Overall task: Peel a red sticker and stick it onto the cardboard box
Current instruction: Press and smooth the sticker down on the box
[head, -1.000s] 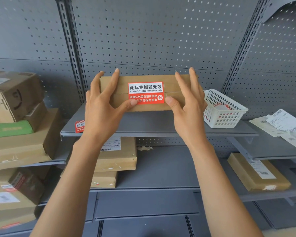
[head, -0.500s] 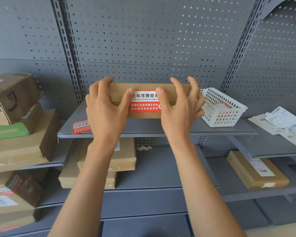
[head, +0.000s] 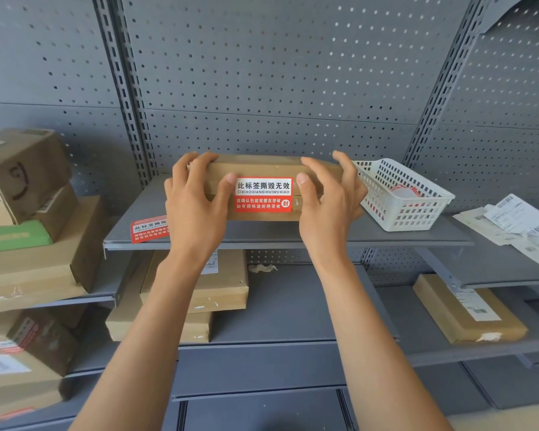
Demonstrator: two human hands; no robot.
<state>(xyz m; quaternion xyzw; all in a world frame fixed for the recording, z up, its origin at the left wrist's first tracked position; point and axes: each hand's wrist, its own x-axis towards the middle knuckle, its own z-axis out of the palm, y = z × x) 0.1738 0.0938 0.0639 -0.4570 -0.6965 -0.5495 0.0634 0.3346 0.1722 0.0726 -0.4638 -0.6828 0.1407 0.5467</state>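
Note:
A flat brown cardboard box [head: 262, 168] stands on its edge on the grey shelf [head: 339, 236]. A red and white sticker [head: 263, 194] lies flat across the seam on its front face. My left hand [head: 196, 209] grips the box's left end, thumb tip at the sticker's left edge. My right hand [head: 327, 206] grips the right end, thumb tip at the sticker's right edge. A sheet of spare red stickers [head: 148, 228] lies on the shelf at the left.
A white plastic basket [head: 402, 197] stands just right of the box. Stacked cardboard parcels [head: 28, 244] fill the left shelves. More parcels [head: 224, 284] lie on the shelf below, one [head: 467, 309] at the lower right. Paper labels [head: 517, 225] rest at the far right.
The box has come down from mid-air onto the shelf. Both thumbs slid from the sticker's lower corners up to its side edges.

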